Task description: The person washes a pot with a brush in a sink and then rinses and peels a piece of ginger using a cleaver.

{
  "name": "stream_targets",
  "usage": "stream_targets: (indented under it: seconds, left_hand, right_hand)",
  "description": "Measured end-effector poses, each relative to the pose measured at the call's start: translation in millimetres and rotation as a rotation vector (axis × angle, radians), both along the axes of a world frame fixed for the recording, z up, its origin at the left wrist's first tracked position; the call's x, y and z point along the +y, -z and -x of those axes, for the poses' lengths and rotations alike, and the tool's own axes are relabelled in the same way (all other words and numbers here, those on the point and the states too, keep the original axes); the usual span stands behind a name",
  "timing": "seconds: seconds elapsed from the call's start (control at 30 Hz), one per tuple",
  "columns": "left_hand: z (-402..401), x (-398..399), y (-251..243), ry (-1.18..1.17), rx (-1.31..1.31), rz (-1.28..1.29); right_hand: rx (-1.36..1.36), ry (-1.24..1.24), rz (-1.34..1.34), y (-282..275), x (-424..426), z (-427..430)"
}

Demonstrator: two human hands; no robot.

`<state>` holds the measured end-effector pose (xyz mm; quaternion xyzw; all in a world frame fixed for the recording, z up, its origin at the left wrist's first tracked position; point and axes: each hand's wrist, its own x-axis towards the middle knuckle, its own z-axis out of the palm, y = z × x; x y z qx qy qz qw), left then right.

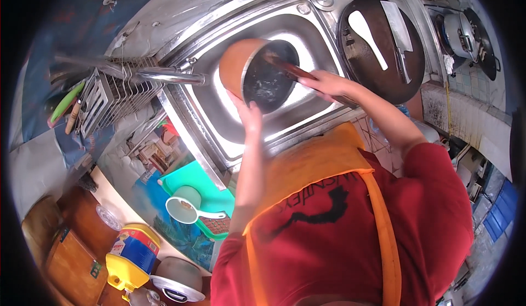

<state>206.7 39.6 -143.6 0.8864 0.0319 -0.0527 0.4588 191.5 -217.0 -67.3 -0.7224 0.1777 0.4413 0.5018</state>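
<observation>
An orange pot with a dark inside (236,66) is tilted over the stainless steel sink (283,131), its mouth turned to the right. My left hand (248,111) grips its lower rim, thumb on the rim and fingers against the outer wall. My right hand (328,85) is closed around the handle of a long dark reddish-brown utensil (292,70), which looks wooden. The utensil's far end reaches into the pot and is too blurred to identify. The chrome faucet (176,77) points into the sink from the left, close to the pot.
Right of the sink, a white spatula (367,37) and a cleaver (397,29) lie on a round dark board (353,66). A wire rack (131,84) stands left. A metal pot (458,35) sits far right. Lower left are a white dipper (183,205) and a yellow jug (133,256).
</observation>
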Motion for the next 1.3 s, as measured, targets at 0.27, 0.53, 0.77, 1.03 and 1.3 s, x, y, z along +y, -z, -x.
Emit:
stream_targets:
  seconds: [0.27,0.53,0.77,1.03,1.3]
  left_hand:
    - [-5.9,11.1,-68.5,0.179,-0.295,-0.199]
    - [-3.9,18.8,-54.9,0.345,-0.576,-0.379]
    - [8.8,3.0,-57.6,0.055,-0.123,0.063]
    - [15.0,32.7,4.5,-0.557,0.737,0.887]
    - [8.7,34.6,35.6,-0.570,0.868,0.913]
  right_hand:
    - [0.390,0.521,-0.424,33.7,-3.0,58.0]
    - [0.247,0.892,-0.619,40.6,17.1,21.2]
    - [-0.097,0.594,-0.105,15.0,-2.5,20.1]
    - [-0.759,0.325,0.462,-16.7,13.8,24.0]
    - [-0.477,0.355,0.348,-25.7,13.9,18.4]
